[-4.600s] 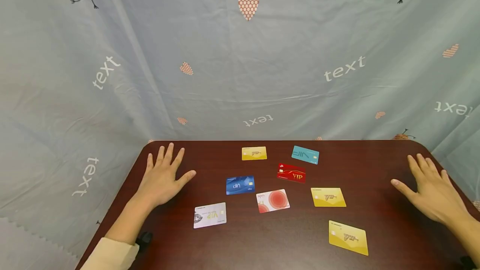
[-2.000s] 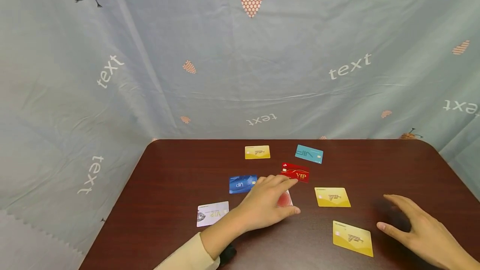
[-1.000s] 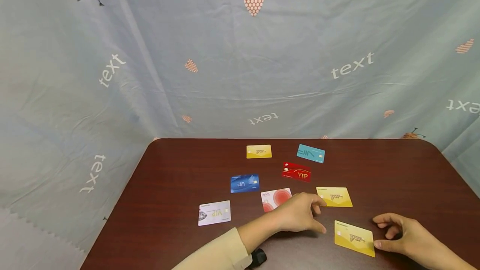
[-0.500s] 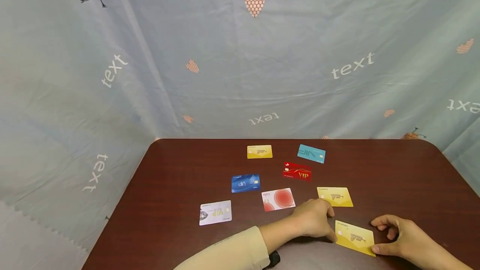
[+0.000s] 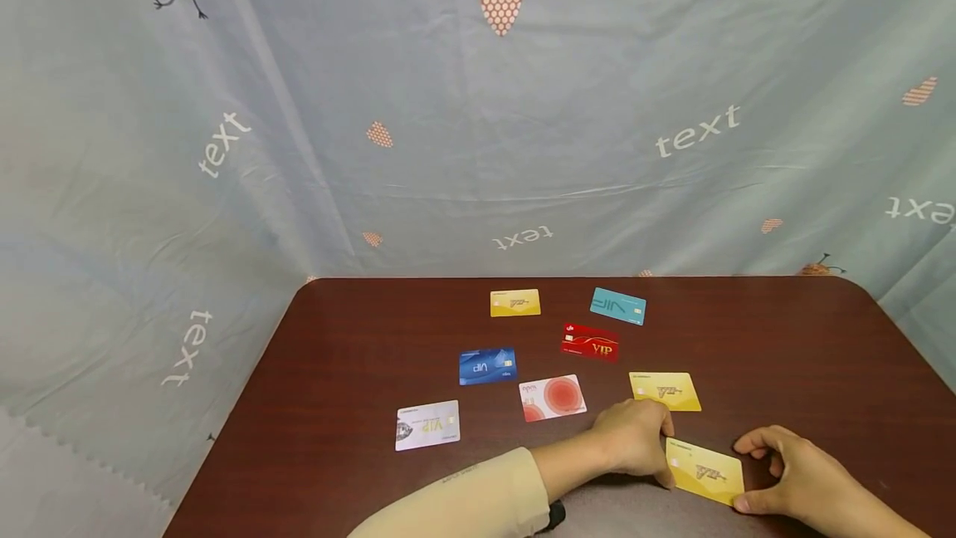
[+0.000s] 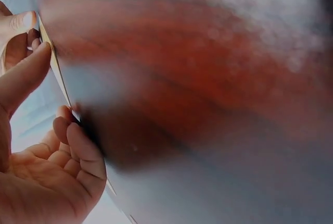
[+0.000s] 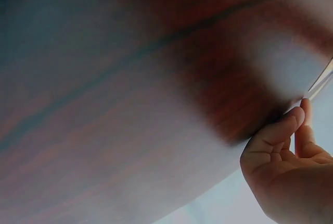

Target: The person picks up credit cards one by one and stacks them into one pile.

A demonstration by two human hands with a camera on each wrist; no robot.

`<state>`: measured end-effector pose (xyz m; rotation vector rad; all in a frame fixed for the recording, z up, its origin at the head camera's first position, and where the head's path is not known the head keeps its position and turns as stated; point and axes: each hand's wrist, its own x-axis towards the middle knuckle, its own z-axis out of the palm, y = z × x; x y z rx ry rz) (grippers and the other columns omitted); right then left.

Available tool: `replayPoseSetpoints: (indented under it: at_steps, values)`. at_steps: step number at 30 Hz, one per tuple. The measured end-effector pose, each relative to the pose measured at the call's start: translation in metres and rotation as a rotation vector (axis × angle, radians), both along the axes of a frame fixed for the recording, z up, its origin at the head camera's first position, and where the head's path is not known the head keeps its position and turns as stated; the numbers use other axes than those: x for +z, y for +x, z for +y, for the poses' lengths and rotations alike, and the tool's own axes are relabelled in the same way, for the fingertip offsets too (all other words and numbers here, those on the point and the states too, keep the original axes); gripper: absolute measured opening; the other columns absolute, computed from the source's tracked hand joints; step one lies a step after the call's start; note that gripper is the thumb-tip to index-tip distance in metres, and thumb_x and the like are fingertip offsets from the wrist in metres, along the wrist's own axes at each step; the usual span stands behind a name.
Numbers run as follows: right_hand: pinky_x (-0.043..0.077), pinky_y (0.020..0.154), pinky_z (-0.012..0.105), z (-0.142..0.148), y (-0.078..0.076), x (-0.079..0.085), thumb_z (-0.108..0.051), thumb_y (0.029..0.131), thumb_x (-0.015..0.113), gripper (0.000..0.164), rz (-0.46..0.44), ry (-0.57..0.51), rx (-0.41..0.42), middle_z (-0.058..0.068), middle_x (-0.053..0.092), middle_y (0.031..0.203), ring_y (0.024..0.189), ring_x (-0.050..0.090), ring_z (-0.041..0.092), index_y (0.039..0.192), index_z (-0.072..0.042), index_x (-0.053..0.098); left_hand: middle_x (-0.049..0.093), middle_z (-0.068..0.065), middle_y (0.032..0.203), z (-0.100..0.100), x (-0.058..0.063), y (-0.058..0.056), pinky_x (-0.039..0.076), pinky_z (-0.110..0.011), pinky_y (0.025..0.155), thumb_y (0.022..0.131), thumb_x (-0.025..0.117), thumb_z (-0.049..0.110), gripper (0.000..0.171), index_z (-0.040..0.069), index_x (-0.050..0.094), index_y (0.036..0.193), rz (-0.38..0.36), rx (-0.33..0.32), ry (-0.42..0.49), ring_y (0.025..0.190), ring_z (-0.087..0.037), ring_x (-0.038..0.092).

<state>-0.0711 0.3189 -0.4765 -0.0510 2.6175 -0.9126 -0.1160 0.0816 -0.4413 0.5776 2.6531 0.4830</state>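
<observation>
A yellow bank-style card lies at the front right of the table in the head view, between the two hands. My left hand holds its left edge, with the thumb at the near side and curled fingers at the far corner. On the other side my right hand has its thumb on the lower right corner and its bent fingers by the upper right corner. In the left wrist view the card shows edge-on beside the left thumb and fingers. The right wrist view shows the right hand at the card's edge.
Flat on the dark wooden table are more cards: yellow, white-red, red, teal, another yellow, blue and white. A patterned curtain hangs behind.
My left hand has crossed from the table's left side to the yellow card's left edge. My right hand has come in from the right to its right edge. The other cards lie as before.
</observation>
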Motion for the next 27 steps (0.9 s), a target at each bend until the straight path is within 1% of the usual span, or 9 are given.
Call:
replayPoseSetpoints:
  at_steps: [5,10,13,20,24,27]
  values:
    - [0.042,0.065,0.028,-0.0035,0.0009,-0.0004,-0.034,0.070,0.098,0.062,-0.007,0.027,-0.009,0.000,0.056,0.101,0.088,0.046,0.019,0.115,-0.008,0.064,0.063,0.021,0.084,0.0010,-0.0012,-0.0001,0.047,-0.025,0.065,0.061,0.103,0.029,0.044,0.031,0.074,0.094,0.016,-0.026,-0.024,0.076,-0.002,0.057]
    - [0.043,0.065,0.027,-0.0049,0.0000,0.0008,-0.033,0.072,0.098,0.055,-0.005,0.046,0.004,-0.001,0.056,0.100,0.086,0.047,0.018,0.110,-0.010,0.066,0.063,0.022,0.084,0.0019,-0.0016,0.0000,0.047,-0.025,0.065,0.060,0.103,0.029,0.043,0.031,0.075,0.093,0.015,-0.018,-0.025,0.077,-0.002,0.057]
    - [0.043,0.065,0.028,-0.0062,-0.0008,0.0013,-0.031,0.073,0.097,0.053,-0.006,0.037,0.011,-0.001,0.057,0.100,0.086,0.047,0.019,0.110,-0.008,0.067,0.062,0.022,0.083,0.0022,-0.0016,-0.0002,0.046,-0.025,0.066,0.061,0.103,0.028,0.043,0.031,0.075,0.093,0.008,-0.012,-0.020,0.076,-0.002,0.057]
    - [0.043,0.066,0.028,-0.0094,-0.0012,0.0027,-0.026,0.073,0.097,0.052,-0.024,0.027,-0.005,-0.001,0.055,0.098,0.087,0.046,0.020,0.110,-0.007,0.066,0.061,0.021,0.081,0.0024,-0.0017,0.0009,0.045,-0.025,0.066,0.060,0.103,0.028,0.045,0.031,0.072,0.092,0.012,-0.003,-0.031,0.076,-0.003,0.056]
    - [0.042,0.065,0.027,-0.0093,-0.0009,0.0031,-0.024,0.072,0.098,0.053,-0.020,0.021,-0.006,0.000,0.054,0.093,0.086,0.046,0.019,0.109,-0.007,0.064,0.060,0.022,0.080,0.0034,-0.0020,0.0015,0.046,-0.025,0.065,0.060,0.103,0.028,0.045,0.032,0.071,0.092,0.016,-0.014,-0.040,0.076,-0.003,0.057]
    - [0.042,0.064,0.027,-0.0082,-0.0007,0.0033,-0.023,0.073,0.097,0.052,-0.015,-0.006,0.009,0.000,0.053,0.089,0.082,0.047,0.016,0.107,-0.007,0.062,0.060,0.020,0.078,0.0045,-0.0021,0.0020,0.046,-0.025,0.063,0.061,0.102,0.026,0.044,0.030,0.069,0.089,0.013,-0.027,-0.039,0.073,-0.003,0.057]
